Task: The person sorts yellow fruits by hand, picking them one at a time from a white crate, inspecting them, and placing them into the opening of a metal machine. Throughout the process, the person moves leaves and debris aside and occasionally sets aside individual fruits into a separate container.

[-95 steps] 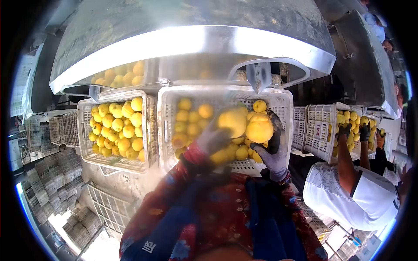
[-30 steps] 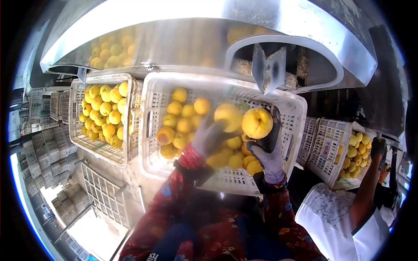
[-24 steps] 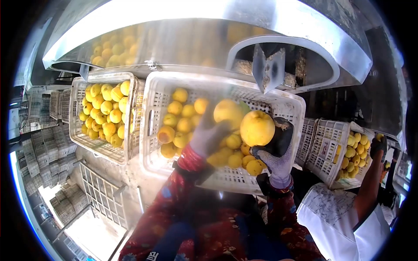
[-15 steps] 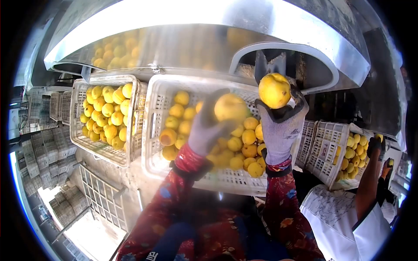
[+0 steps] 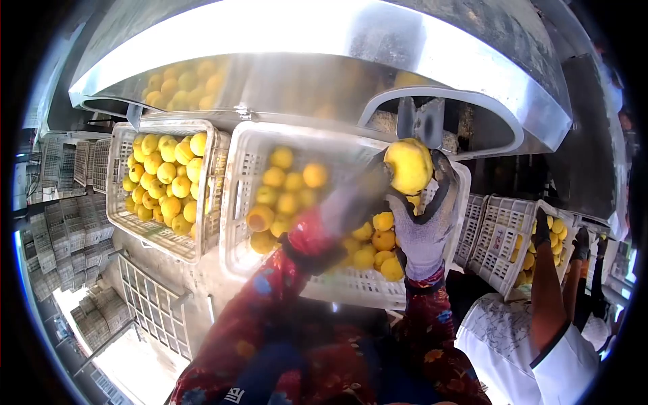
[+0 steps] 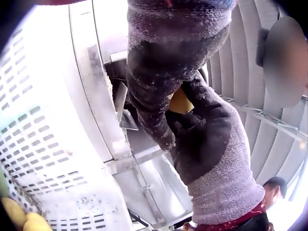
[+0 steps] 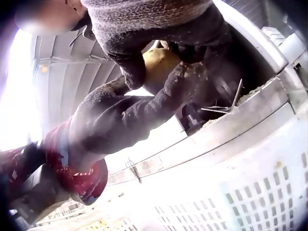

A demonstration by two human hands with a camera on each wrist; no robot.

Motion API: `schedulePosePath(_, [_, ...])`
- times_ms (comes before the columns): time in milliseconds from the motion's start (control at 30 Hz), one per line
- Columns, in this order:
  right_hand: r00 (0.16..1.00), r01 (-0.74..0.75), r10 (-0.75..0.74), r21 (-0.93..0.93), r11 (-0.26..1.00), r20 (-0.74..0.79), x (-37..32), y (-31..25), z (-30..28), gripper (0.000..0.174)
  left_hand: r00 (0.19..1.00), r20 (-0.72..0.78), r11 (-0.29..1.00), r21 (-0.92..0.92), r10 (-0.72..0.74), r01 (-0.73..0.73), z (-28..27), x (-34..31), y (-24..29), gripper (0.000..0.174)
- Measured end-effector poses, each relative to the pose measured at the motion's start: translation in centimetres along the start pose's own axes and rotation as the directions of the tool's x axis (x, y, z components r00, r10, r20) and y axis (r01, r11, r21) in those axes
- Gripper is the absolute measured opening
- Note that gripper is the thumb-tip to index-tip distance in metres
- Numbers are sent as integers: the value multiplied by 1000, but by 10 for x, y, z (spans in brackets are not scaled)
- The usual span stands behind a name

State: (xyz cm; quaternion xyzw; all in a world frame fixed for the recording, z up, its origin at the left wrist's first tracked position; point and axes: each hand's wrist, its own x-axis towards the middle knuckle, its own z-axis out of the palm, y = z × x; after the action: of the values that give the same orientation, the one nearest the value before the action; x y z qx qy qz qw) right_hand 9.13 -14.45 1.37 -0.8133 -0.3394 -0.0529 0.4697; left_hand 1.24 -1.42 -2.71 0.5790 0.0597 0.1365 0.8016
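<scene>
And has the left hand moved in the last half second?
Yes: in the head view, against the crate, the left hand has moved right, now meeting the right hand at the fruit.

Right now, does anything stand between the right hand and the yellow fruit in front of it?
Nothing visible: the right hand holds the yellow fruit directly. The left hand is at the fruit's left side in the head view, and hides part of it in the right wrist view.
</scene>
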Motion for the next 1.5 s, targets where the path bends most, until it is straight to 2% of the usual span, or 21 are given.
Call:
schedulePosePath(33, [999,26,-30,-91,996,-45,6,4,1,74,999,41,1000,19,24,-25,0,4,-2,55])
schedulePosePath(67, [995,42,-58,-183,982,-84,12,7,2,74,989,40,945,-289,-146,151,0,2,-1,54])
schedulePosePath(100, [992,55,-78,-229,972,-95,21,11,4,72,950,39,770,-576,-311,275,0,1,4,54])
schedulePosePath(167, [994,70,-95,-355,932,-54,34,30,13,71,962,59,931,-242,-266,272,-24,-11,-17,52])
schedulePosePath(233, [991,87,-122,-430,899,-56,44,51,30,72,995,30,991,95,-98,95,-31,-20,-25,48])
schedulePosePath(300, [987,49,-109,-428,903,-116,61,56,40,71,989,-7,977,153,-148,147,-35,-22,-26,48])
schedulePosePath(367, [982,14,-92,-423,906,-164,70,50,39,73,947,-60,934,155,-316,321,-37,-24,-33,47])
schedulePosePath(400, [961,55,-184,-509,859,-208,74,47,35,67,891,-91,882,127,-446,454,-40,-19,-44,46])
schedulePosePath(433, [980,19,-71,-267,963,-186,84,41,20,63,809,-119,805,87,-576,587,-42,-18,-56,44])
schedulePosePath(467, [990,-61,58,-15,998,-126,83,42,9,59,774,-64,700,387,-629,601,-41,-18,-72,47])
schedulePosePath(533, [965,64,-19,165,984,-263,55,46,6,46,744,14,472,781,-668,409,-42,3,-109,53])
schedulePosePath(600, [992,-17,6,-85,996,-125,9,70,-3,47,794,54,391,889,-606,238,-43,7,-178,55])
schedulePosePath(667, [961,-53,192,-547,835,200,-34,114,-4,54,854,98,340,935,-511,97,-36,-4,-260,55])
schedulePosePath(700, [834,-90,410,-642,762,370,-47,130,2,58,868,131,273,962,-478,6,-29,-10,-299,55])
schedulePosePath(733, [630,-93,610,-732,675,482,-61,145,9,63,875,155,264,964,-458,-33,-21,-9,-309,53])
schedulePosePath(800, [509,70,577,-699,712,639,-95,188,33,69,887,190,301,952,-420,-61,-4,3,-309,47])
schedulePosePath(967, [550,195,531,-718,669,644,-117,210,54,72,913,349,320,907,-213,-272,-19,4,-326,64])
schedulePosePath(1200, [503,106,596,-729,676,626,-114,210,55,75,768,247,327,944,-591,-52,-23,11,-313,71])
schedulePosePath(1333, [624,175,463,-690,702,629,-124,220,57,76,758,195,353,934,-623,51,-26,12,-300,66])
schedulePosePath(1433, [520,162,575,-734,660,632,-119,218,63,77,787,184,286,958,-589,-10,-29,5,-293,63])
schedulePosePath(1500, [522,156,565,-722,674,639,-121,224,65,78,822,154,246,969,-549,-17,-29,-2,-289,62])
